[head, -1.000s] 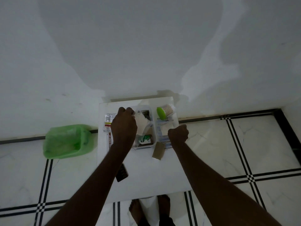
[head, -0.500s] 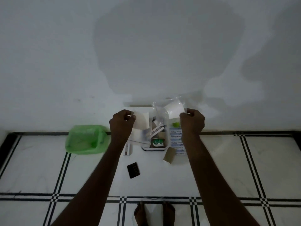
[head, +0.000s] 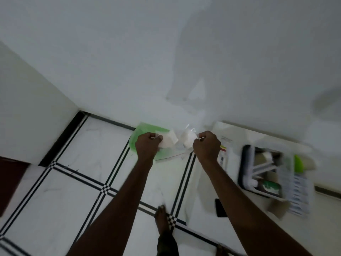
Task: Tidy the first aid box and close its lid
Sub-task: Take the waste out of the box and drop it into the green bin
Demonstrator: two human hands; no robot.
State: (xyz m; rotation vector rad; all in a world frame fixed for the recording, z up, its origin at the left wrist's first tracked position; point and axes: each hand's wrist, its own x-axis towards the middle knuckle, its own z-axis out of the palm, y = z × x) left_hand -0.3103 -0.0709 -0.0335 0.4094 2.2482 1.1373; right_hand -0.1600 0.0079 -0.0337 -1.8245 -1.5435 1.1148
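My left hand (head: pixel 147 145) is closed on a folded white paper piece (head: pixel 168 141). My right hand (head: pixel 206 147) is closed on a clear plastic wrapper holding a white roll (head: pixel 188 138). Both are held side by side above a green bin (head: pixel 145 129) that stands on the floor by the wall. The open first aid box (head: pixel 247 167) sits to the right on a low white table (head: pixel 239 133). Inside it are packets, white tubes and a green-labelled pack (head: pixel 270 186). No lid is clearly visible.
A green-handled brush (head: pixel 299 163) and a blister strip (head: pixel 299 196) lie right of the box, a brown card piece (head: pixel 278 208) in front. A black item (head: pixel 220 207) and leaflets (head: pixel 224 152) lie on the table. My bare foot (head: pixel 162 218) is on the tiled floor.
Both hands lifted the paper and the wrapped roll out of the box and carried them left, over the green bin. My view swung left with them.
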